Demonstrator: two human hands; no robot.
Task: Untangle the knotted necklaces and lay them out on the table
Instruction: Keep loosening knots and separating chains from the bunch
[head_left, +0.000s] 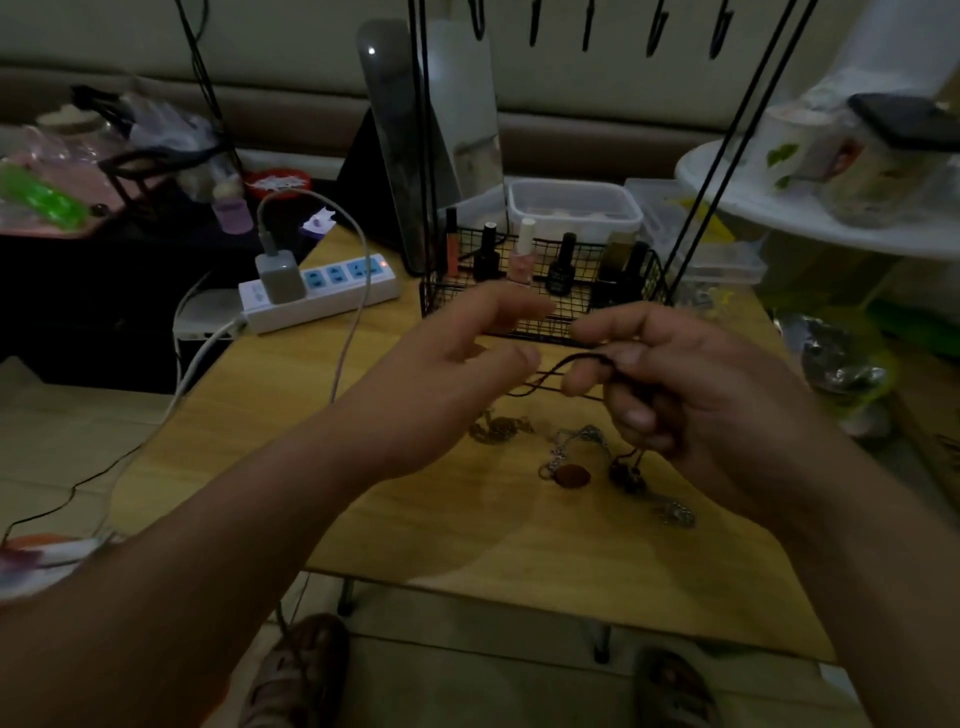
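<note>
A black cord necklace (576, 358) is held above the wooden table (291, 395) by the right hand (691, 395), whose fingers are curled round it, with its dark pendant hanging just over the tabletop. The left hand (452, 374) is held beside the cord's loop with fingers loosely extended; contact with the cord cannot be told. A chain with a brown oval pendant (571, 475) and a gold chain (493, 428) are seen lying on the table below the hands.

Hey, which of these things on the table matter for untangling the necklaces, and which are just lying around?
For the job: black cord in the right hand; chain with brown oval pendant; tangled chain heap; table.
Just lying about: power strip; charger; wire basket; nail polish bottles; mirror; plastic box.
</note>
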